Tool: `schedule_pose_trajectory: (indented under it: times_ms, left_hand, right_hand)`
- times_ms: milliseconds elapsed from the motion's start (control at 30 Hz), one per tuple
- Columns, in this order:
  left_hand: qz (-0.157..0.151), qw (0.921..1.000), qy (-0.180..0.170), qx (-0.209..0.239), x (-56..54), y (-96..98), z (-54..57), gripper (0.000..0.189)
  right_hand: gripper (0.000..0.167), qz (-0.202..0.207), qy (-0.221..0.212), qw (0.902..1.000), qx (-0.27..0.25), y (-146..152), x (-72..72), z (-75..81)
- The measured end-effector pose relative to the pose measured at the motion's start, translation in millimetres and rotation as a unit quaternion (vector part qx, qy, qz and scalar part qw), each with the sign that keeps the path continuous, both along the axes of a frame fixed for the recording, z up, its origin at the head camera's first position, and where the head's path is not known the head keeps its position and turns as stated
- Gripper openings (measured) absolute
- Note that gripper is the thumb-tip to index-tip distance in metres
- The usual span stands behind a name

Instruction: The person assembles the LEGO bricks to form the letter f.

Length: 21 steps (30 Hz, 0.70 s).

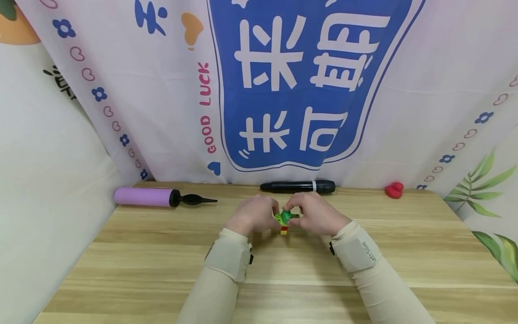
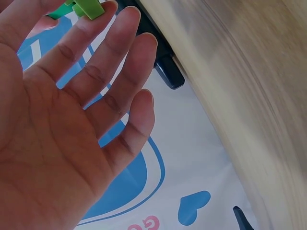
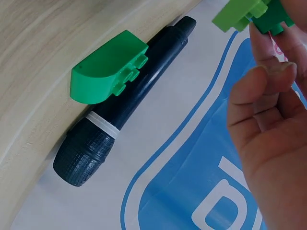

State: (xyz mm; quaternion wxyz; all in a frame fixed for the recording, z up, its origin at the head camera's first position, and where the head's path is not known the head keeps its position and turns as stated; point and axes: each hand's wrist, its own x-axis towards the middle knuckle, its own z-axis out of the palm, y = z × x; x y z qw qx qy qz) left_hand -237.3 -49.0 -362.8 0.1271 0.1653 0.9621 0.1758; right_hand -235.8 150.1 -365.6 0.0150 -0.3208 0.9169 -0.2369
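Observation:
Both hands meet over a small toy-brick build near the middle of the table. Its light green brick (image 1: 278, 219) sits above a red brick (image 1: 284, 228) and a yellow one (image 1: 283, 232). My left hand (image 1: 259, 213) pinches the light green part, its other fingers spread in the left wrist view. From the other side, my right hand (image 1: 317, 213) pinches a dark green brick (image 3: 271, 17) against the build. In the right wrist view a round-ended green brick (image 3: 103, 69) appears in front of the microphone; what supports it cannot be told.
A black microphone (image 1: 287, 186) with a white ring lies behind the hands along the table's back edge. A purple hand pump (image 1: 143, 197) with a black nozzle lies at the back left. A small red object (image 1: 394, 190) sits at the back right. Printed cloth (image 1: 178, 99) hangs behind the table.

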Motion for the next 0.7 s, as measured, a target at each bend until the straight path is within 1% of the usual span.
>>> schedule_pose_trajectory:
  times_ms: [200, 533, 700]
  left_hand:
    - [-0.005, 1.0, 0.007, 0.004, 1.1, -0.5, -0.8, 0.02]
    - [-0.008, 0.9999, 0.006, 0.005, 0.1, 2.1, -0.9, 0.022]
    - [-0.01, 0.9999, 0.005, 0.006, 0.4, 3.9, -1.7, 0.02]
  right_hand:
    - [0.023, 0.009, 0.005, 0.9999, 0.012, -1, 2.6, 3.9]
    - [0.02, -0.012, 0.026, 0.997, 0.073, -7, 10.4, 11.0]
    - [0.016, -0.012, 0.049, 0.9943, 0.094, -10, 15.3, 12.9]
